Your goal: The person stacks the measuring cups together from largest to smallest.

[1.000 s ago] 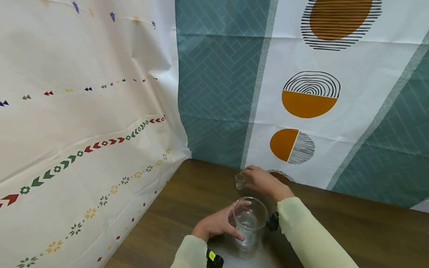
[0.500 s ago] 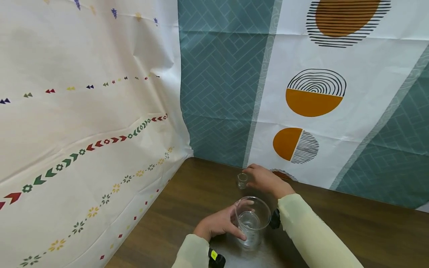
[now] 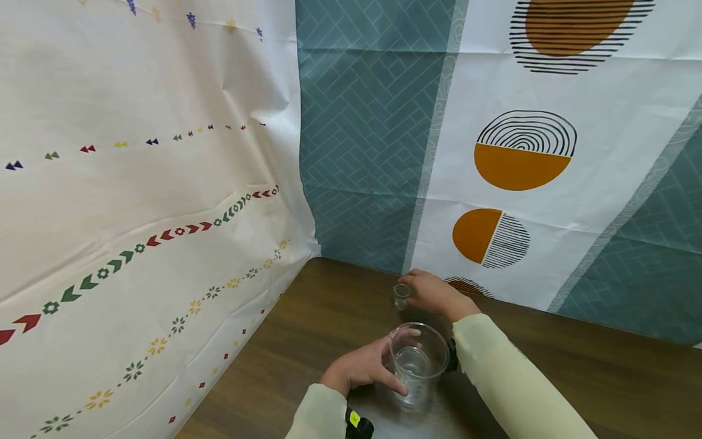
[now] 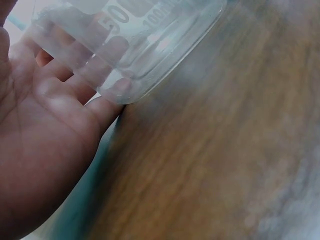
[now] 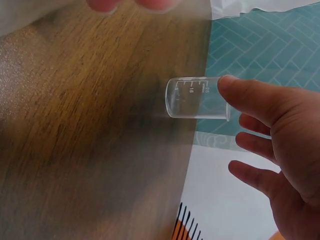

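Observation:
A large clear beaker [image 3: 421, 372] stands upright on the brown table, some clear liquid visible low inside it. My left hand [image 3: 364, 366] grips its left side, thumb in front and fingers behind. Printed volume marks show on this large beaker [image 4: 150, 35] in the left wrist view, close to the wood surface. Farther back, my right hand [image 3: 436, 296] holds a small clear beaker [image 3: 402, 299] near its rim. In the right wrist view the thumb lies on the rim of the small beaker [image 5: 192, 100], which has fine graduations; the other fingers are partly behind.
The wooden table [image 3: 307, 317] meets a teal and white patterned cloth [image 3: 356, 152] at the back. A cream cloth with printed motifs [image 3: 164, 244] hangs along the left side. My right forearm [image 3: 515, 378] passes to the right of the large beaker.
The head view has shifted slightly, so the scene sits a little farther right. Both hands stay at their beakers; the right hand has barely moved.

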A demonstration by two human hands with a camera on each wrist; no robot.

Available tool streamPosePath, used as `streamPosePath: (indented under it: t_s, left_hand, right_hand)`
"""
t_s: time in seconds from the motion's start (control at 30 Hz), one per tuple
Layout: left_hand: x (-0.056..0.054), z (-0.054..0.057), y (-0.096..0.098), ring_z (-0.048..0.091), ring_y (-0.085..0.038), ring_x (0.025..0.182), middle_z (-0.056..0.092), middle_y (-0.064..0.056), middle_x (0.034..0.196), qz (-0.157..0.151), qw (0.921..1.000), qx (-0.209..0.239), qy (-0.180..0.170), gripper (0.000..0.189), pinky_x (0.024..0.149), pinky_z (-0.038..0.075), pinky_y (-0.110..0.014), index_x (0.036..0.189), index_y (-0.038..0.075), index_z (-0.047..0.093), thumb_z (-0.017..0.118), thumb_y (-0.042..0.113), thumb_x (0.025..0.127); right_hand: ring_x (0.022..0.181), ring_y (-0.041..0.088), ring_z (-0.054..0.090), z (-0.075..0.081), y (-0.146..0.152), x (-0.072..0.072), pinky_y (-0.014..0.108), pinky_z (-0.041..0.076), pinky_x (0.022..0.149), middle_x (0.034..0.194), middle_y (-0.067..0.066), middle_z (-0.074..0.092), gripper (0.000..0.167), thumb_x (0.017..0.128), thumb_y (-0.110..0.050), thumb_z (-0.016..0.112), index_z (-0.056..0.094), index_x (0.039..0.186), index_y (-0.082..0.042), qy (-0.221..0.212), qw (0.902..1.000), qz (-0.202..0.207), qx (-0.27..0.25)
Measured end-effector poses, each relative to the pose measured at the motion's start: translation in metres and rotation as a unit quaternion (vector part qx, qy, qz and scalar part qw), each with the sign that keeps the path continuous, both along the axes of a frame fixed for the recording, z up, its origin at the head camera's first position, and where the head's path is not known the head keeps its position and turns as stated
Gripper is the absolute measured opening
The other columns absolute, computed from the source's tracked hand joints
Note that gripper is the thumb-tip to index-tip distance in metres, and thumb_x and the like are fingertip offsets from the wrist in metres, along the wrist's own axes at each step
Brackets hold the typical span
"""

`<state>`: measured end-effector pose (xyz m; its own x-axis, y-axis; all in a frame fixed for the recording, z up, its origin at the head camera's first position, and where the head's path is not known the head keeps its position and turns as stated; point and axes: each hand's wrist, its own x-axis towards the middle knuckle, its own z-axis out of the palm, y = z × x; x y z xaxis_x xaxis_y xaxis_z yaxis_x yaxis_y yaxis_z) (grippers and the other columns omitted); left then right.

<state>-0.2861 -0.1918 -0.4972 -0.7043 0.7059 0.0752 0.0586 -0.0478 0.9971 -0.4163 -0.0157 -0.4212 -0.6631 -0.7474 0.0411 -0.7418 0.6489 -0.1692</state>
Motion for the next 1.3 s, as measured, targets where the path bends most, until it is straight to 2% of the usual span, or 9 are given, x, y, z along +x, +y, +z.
streamPosePath:
  t_s: [0.6,0.87,1.3]
  left_hand:
    - [-0.001,0.000,-0.001,0.043,-0.005,0.132,0.041,0.003,0.148,-0.010,0.9999,-0.005,0.012,0.090,0.104,0.039,-0.019,0.147,0.028,0.028,0.073,-0.008,0.078]
    - [-0.001,0.001,0.000,0.042,-0.005,0.132,0.040,0.003,0.149,-0.013,0.9999,-0.003,0.004,0.089,0.103,0.039,-0.018,0.148,0.027,0.028,0.072,-0.009,0.079]
    - [-0.001,0.000,-0.001,0.045,-0.005,0.130,0.041,0.003,0.149,-0.008,1.0000,-0.004,0.000,0.089,0.102,0.040,-0.018,0.147,0.026,0.029,0.072,-0.010,0.078]
  right_hand:
    - [0.112,0.035,0.059,-0.008,-0.008,-0.009,0.049,0.046,0.099,0.124,0.021,0.061,0.050,0.089,-0.025,0.069,0.057,0.129,0.004,-0.003,1.0000,0.002,0.003]
    - [0.111,0.035,0.060,-0.011,-0.010,-0.011,0.048,0.048,0.098,0.124,0.020,0.062,0.048,0.090,-0.025,0.068,0.058,0.127,0.004,-0.007,1.0000,-0.004,0.002]
    - [0.104,0.033,0.063,-0.014,-0.009,-0.011,0.047,0.050,0.093,0.115,0.018,0.065,0.038,0.088,-0.013,0.068,0.062,0.120,0.005,0.013,0.9999,0.007,-0.003]
